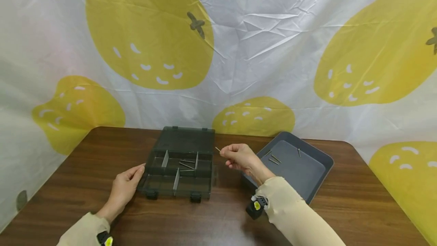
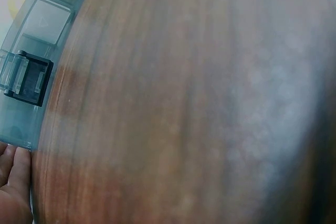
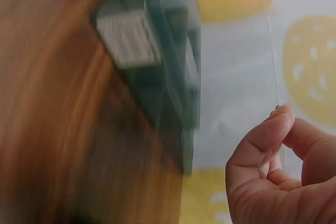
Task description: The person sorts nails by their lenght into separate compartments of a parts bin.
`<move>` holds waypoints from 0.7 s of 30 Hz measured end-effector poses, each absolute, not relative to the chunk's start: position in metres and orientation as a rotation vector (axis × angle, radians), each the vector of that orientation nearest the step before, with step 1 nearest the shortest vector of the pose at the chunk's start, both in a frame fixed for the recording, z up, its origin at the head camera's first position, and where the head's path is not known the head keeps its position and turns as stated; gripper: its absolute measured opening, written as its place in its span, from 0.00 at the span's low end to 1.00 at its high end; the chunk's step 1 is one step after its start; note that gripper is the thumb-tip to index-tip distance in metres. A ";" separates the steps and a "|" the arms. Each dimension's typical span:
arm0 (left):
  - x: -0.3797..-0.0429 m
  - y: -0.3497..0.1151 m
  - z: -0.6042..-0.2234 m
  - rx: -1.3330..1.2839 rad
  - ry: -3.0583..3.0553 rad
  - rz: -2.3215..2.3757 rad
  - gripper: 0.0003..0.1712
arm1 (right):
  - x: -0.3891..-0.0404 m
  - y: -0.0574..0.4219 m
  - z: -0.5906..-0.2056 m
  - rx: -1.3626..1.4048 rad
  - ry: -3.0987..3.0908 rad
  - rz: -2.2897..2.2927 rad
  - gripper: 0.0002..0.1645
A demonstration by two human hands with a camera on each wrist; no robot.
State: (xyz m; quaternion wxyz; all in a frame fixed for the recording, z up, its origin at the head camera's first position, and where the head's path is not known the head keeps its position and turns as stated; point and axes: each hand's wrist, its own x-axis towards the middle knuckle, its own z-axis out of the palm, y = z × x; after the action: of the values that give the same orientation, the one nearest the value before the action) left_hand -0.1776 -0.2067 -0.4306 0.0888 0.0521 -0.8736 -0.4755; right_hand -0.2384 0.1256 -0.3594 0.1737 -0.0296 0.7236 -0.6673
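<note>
A dark translucent organizer box (image 1: 193, 183) lies with its lid (image 1: 184, 139) raised at the back and white dividers inside. Several thin, nail-like metal pins (image 1: 187, 164) lie in its middle compartment. My left hand (image 1: 124, 187) rests its extended fingers against the box's left side; the left wrist view shows its fingertips (image 2: 20, 163) at a box corner. My right hand (image 1: 243, 158), right of the box, pinches a thin nail-like metal pin (image 1: 217, 149) between thumb and forefinger, its end pointing toward the box. In the right wrist view, only a small tip of this pin (image 3: 277, 107) shows.
A grey tray (image 1: 321, 155) stands to the right on the brown wooden table (image 1: 218, 223), with several more metal pins (image 1: 274, 159) in it. My right forearm crosses its near left corner. Behind the table hangs a white cloth (image 1: 259, 56) with yellow fruit prints.
</note>
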 end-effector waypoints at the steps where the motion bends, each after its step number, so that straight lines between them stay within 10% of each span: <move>1: -0.178 -0.207 -0.430 0.156 -2.604 -1.416 0.26 | -0.237 0.119 -0.360 -0.105 2.051 -1.884 0.04; 21: -0.179 -0.208 -0.431 0.158 -2.608 -1.430 0.26 | -0.217 0.058 -0.379 -0.311 2.069 -1.639 0.10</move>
State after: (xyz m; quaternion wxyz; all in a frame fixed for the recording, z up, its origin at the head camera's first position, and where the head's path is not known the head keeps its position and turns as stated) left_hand -0.1791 -0.2075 -0.4311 0.0812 0.0529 -0.8727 -0.4786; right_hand -0.2174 0.0576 -0.3789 0.2394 -0.1136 0.7558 -0.5988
